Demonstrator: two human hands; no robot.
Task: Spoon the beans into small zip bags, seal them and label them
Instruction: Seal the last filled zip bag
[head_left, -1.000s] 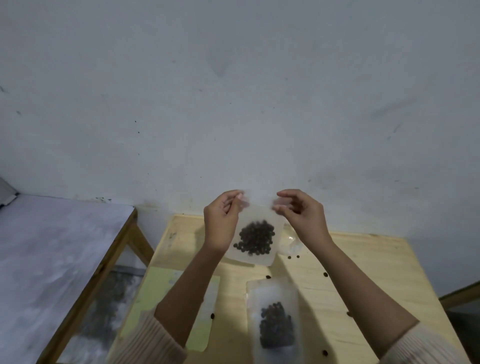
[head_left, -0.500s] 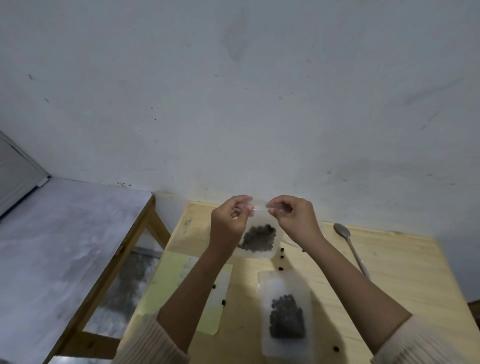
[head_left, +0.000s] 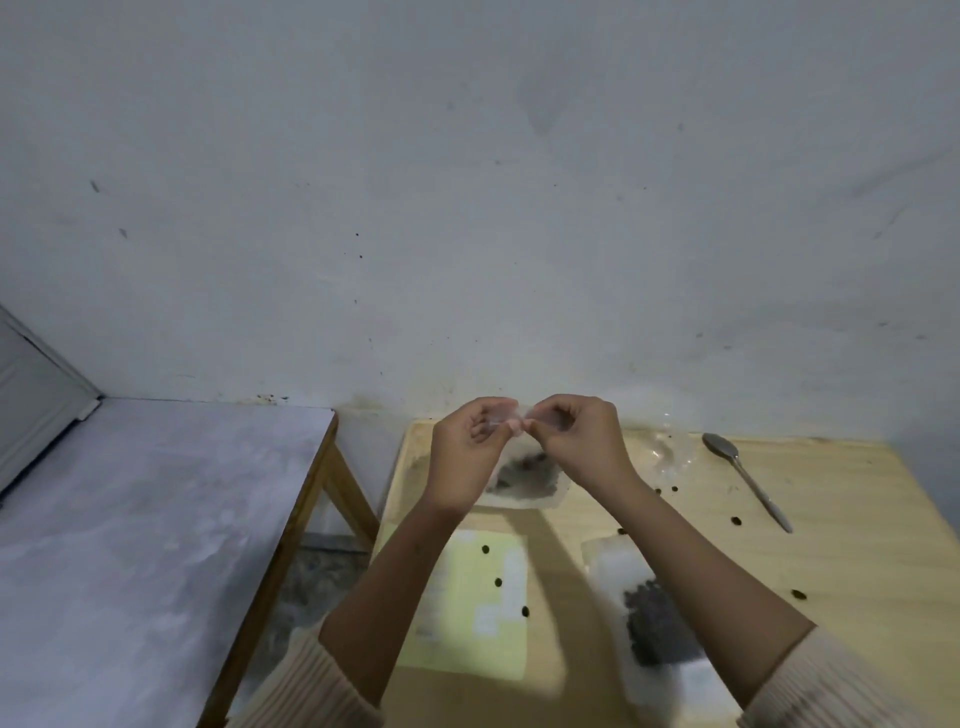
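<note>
Two things worry us, working down from the table (head_left: 831, 519) to the hands: our left hand (head_left: 470, 452) and right hand (head_left: 576, 447) pinch the top strip of the zip bag (head_left: 524, 475) held above the table's far edge. If the seal stays partly open, beans (head_left: 527, 467) could spill.

The pale wooden desk (head_left: 857, 561) carries a spoon (head_left: 746, 476), a yellow sheet (head_left: 467, 603) and scattered beans (head_left: 735, 520); a filled bag (head_left: 654, 618) lies flat near its front. A crumpled clear bag (head_left: 670, 453) sits beside the spoon.
</note>
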